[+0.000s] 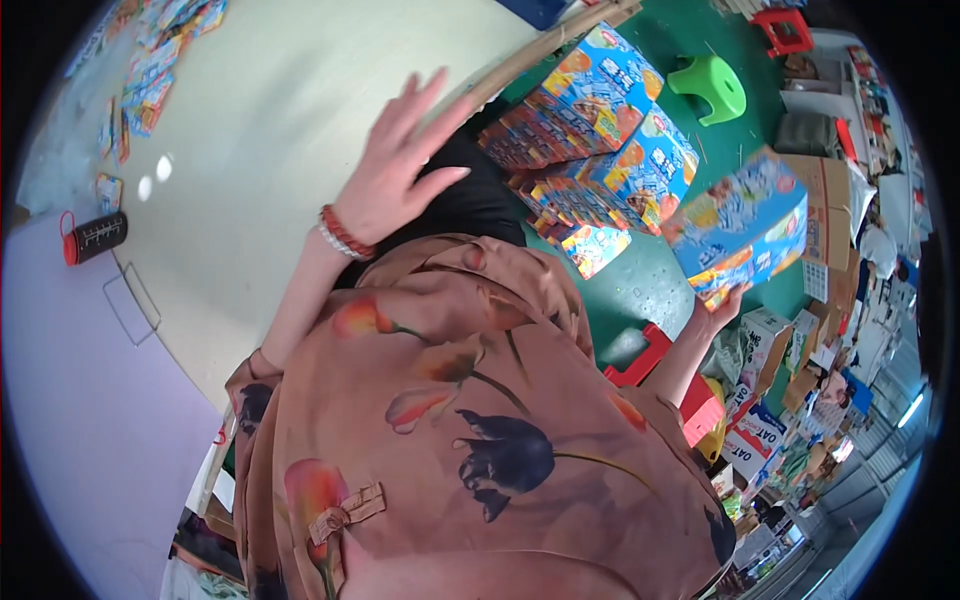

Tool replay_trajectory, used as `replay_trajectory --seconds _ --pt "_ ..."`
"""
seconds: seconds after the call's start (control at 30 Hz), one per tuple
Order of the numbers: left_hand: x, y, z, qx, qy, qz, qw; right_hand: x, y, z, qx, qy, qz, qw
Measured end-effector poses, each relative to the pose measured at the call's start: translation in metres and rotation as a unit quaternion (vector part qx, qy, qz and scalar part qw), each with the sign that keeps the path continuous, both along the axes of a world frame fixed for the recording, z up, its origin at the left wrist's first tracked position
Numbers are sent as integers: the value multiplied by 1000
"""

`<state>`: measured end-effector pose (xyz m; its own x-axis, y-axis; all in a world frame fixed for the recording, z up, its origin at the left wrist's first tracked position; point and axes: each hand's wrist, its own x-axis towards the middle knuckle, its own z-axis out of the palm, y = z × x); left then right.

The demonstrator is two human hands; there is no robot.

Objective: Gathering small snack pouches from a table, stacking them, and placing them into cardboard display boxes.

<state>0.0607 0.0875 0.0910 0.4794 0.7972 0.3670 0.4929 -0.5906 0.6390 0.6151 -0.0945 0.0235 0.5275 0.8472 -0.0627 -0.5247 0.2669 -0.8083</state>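
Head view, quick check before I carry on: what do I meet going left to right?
Black bottle with red cap → open left hand → stacked blue boxes → blue box held in the right hand → brown carton.

Table point(270, 60): pale top, wooden edging. On it: packets point(150, 80), many-coloured, loosely strewn at far left; single packet point(109, 190), apart.
Bottle point(97, 238): dark, red-lidded, lying where table and lilac surface point(100, 420) meet.
Floor point(655, 285): green. On it: cartons point(645, 165), blue, stacked; green stool point(712, 88); red stool point(783, 32).
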Motion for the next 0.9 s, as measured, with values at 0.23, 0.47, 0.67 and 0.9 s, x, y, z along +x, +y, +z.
replay_trajectory --seconds 0.23,0.47,0.67,0.9 --pt "-48 -16 2 -18 -17 147 989 39 -128 -123 -195 23 -57 979" --pt "-45 -30 11 -85 -54 258 961 -9 -95 -218 -337 18 -36 941" --pt "-27 -39 14 -100 -28 259 960 38 -61 -277 -452 -175 210 849" --pt "-16 -38 -14 -110 -12 258 960 -24 -114 -334 -371 -274 378 803"
